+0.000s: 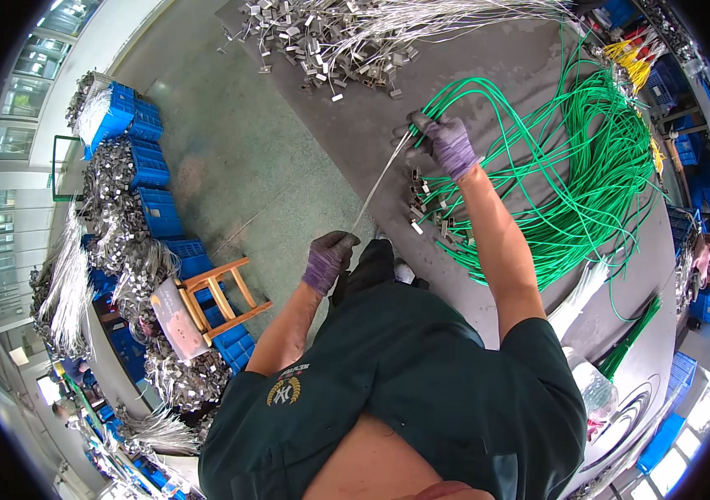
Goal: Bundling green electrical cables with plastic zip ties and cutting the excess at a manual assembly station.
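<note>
My right hand (445, 143), in a purple glove with dark fingers, is closed around a few green cables (488, 90) that loop up and over to the right. From its fingers, thin silvery strands (382, 182) run down-left, pulled fairly straight. Their lower end is pinched in my left hand (328, 260), gloved the same way, in front of my body. Whether the strands belong to the green cables is hidden inside the right grip. Under my right forearm, a large coil of green cables (597, 167) lies on the table, with small metal connectors (418, 208) at its near-left end.
The grey table (355, 125) holds a heap of metal connectors with white wires (322, 42) at the far side. Left stand a wooden stool (220, 300) and blue crates (159, 212) piled with metal parts. A smaller green bundle (632, 337) lies right.
</note>
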The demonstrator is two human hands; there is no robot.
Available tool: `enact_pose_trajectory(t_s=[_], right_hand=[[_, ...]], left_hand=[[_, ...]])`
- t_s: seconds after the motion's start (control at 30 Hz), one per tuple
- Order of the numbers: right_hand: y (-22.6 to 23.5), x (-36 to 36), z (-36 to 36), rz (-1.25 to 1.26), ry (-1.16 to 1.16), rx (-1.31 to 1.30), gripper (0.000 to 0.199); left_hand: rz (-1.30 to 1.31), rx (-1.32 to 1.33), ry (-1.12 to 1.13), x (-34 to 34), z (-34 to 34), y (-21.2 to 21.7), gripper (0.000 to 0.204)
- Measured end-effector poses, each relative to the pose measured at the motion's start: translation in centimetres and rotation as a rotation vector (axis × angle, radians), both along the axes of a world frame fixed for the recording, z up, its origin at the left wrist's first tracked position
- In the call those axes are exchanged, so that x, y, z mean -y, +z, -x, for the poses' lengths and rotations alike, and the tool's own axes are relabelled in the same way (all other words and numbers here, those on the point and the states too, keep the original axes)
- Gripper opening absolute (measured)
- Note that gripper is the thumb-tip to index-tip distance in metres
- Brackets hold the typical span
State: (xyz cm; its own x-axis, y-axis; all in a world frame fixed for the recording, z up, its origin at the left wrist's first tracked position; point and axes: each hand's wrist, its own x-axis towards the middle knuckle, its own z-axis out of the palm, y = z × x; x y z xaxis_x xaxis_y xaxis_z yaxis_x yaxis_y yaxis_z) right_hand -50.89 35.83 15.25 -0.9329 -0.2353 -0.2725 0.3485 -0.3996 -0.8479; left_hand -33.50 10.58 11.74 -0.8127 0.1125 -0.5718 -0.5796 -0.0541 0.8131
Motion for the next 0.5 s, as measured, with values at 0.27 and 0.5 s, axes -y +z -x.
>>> enact_pose_trajectory(t_s=[0.27, 0.5], right_hand=[[-1.1, 0.3, -0.4, 0.039, -0.006, -0.021, 0.025], [-1.5, 4.2, -4.8, -0.355, 0.212, -0.12, 0.021]], left_hand=[[-0.048, 0.028, 0.004, 0.1, -0.1, -0.1, 0.023], [-0.04, 0.038, 0.002, -0.1, 0.8, -0.6, 0.021]])
